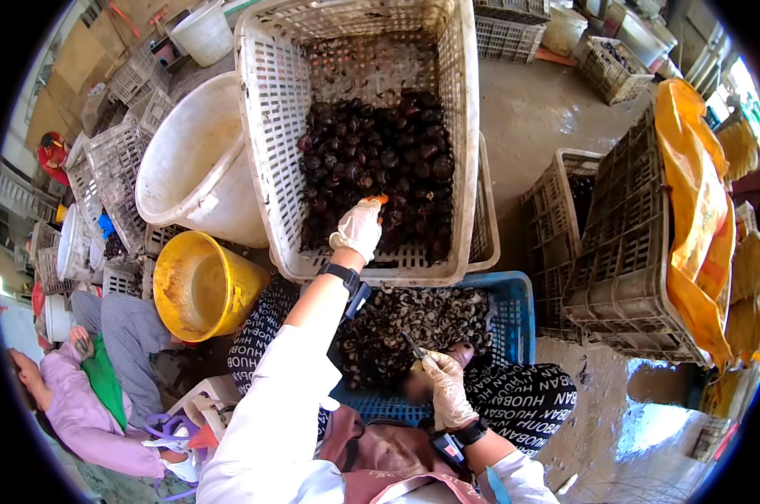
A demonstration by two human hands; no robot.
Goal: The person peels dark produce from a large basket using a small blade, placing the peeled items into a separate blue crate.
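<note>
A large off-white plastic crate [465, 168] stands in front of me, with a heap of dark brown, round water chestnuts [405, 155] in it. My left hand [359, 228], in a pale glove with orange at the fingertips, reaches down onto the heap. Its fingers are bent and closed, and what they grip is hidden. Nearer to me, my gloved right hand [447, 391] is closed round a small knife [412, 344], its dark tip pointing up and left. Below that hand sits a blue basket [514, 315] holding dark and pale peelings [422, 323].
Left of the crate stand a big white tub [186, 160] and a yellow bucket [202, 286]. Another person [94, 412] in a lilac top sits at lower left. Stacked crates [619, 244] with an orange sheet [691, 210] rise on the right, beside wet floor [649, 420].
</note>
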